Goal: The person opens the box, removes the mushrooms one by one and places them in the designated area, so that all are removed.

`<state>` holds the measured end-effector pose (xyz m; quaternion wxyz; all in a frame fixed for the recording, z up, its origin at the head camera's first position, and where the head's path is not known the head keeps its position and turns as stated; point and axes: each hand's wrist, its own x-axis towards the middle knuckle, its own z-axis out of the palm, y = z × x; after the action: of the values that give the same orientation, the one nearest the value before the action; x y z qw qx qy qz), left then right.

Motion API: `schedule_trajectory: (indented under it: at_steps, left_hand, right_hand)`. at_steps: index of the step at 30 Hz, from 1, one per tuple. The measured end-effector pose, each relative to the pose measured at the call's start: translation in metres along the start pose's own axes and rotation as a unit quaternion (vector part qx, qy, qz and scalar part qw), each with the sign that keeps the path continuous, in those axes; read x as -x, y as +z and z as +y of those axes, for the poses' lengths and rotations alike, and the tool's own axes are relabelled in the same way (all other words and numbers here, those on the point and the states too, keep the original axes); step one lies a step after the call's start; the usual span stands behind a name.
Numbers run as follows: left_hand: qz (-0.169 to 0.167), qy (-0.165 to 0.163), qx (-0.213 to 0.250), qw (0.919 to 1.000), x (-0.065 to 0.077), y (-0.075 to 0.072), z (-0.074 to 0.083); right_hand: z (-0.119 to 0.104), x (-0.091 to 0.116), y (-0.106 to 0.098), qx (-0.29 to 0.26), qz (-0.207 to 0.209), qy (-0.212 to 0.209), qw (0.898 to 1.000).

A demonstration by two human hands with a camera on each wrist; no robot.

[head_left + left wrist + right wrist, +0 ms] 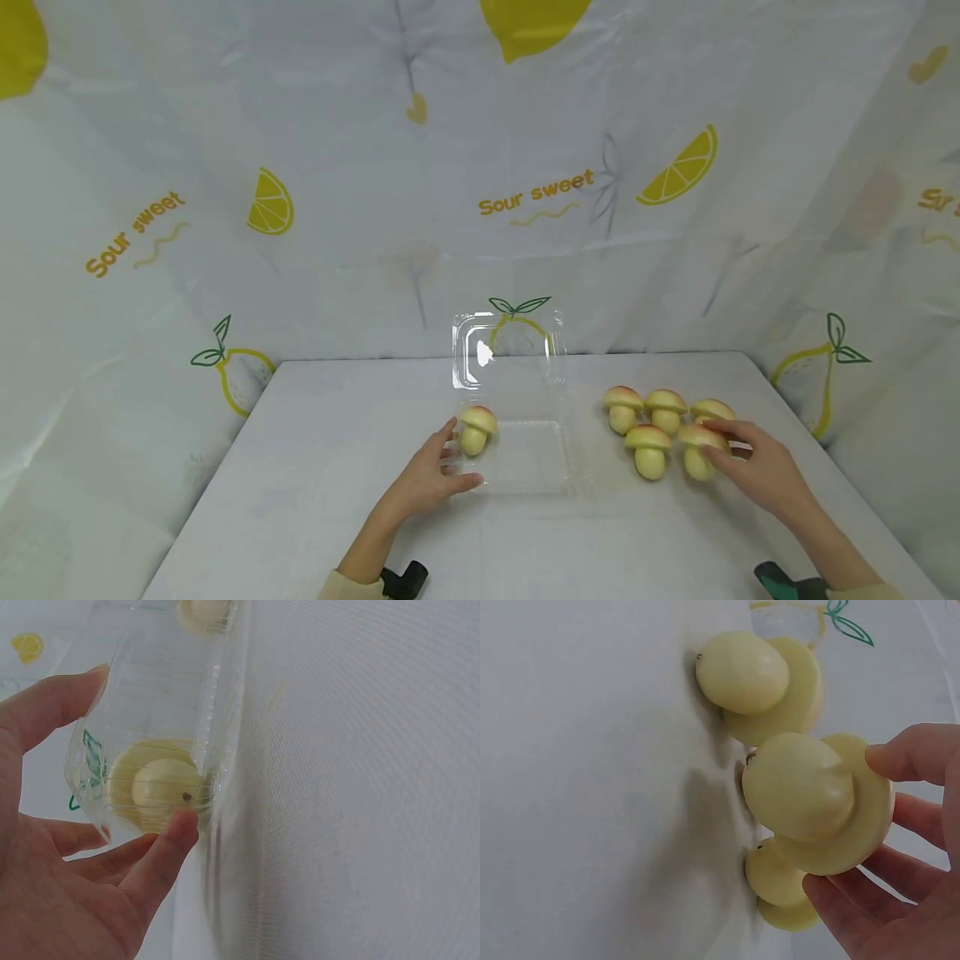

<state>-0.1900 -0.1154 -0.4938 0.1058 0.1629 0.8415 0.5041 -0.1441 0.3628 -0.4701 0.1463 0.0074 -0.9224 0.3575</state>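
Note:
A clear plastic clamshell box point(531, 454) lies on the table with its lid point(510, 354) raised at the back. Inside its left end is one yellow toy mushroom point(474, 432). At that end my left hand point(429, 481) holds the box, thumb on the front side and fingers around the left side, as the left wrist view also shows. To the right, my right hand point(768, 468) grips another toy mushroom point(802, 787) by its cap, thumb on one side and fingers on the other. Whether it is off the table, I cannot tell.
Several more toy mushrooms stand close together beside the held one, among them a front one point(648, 454) and a back left one point(622, 408). A white cloth covers the table point(337, 433), and a lemon-print curtain point(360, 275) rises behind it.

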Motion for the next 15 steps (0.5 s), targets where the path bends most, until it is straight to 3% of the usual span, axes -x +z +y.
schedule_trajectory:
  at_steps: [15]
  left_hand:
    - [-0.001, 0.000, 0.003, 1.0000, -0.0007, -0.0012, 0.0007]
  right_hand:
    - [0.0089, -0.0032, 0.0077, 0.036, -0.036, 0.019, 0.999]
